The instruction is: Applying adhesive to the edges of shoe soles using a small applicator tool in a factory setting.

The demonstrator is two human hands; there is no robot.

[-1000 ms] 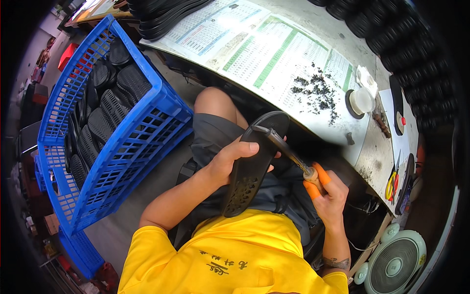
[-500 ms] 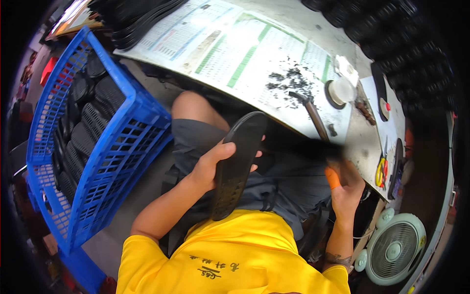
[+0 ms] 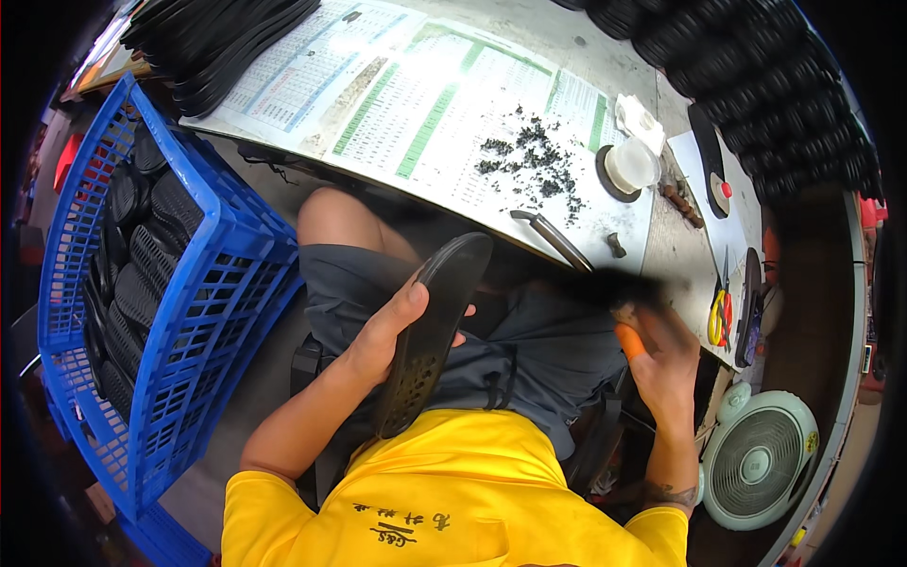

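My left hand [image 3: 385,326] grips a black shoe sole [image 3: 436,312] by its edges, thumb on the near side and fingertips showing past the far edge. The sole stands tilted over my lap, with a patch of small holes at its lower end. To the right, my right hand [image 3: 661,354] is closed on a dark, motion-smeared object [image 3: 609,286] whose kind I cannot make out. An orange cover [image 3: 630,341] wraps one digit of that hand. A hook-ended tool [image 3: 557,241] lies at the table's near edge, just beyond the dark object.
Left of me a blue plastic crate [image 3: 213,274] holds many black soles [image 3: 142,255]. The paper-covered table [image 3: 312,104] carries black scraps [image 3: 534,156], a white cup [image 3: 631,165] and scissors [image 3: 721,307]. A fan [image 3: 756,460] stands at right; stacked black soles [image 3: 217,42] lie at the back left.
The whole view has shifted, so the table and crate appear further left. Both hands keep their holds; the dark object in my right hand is smeared in both frames.
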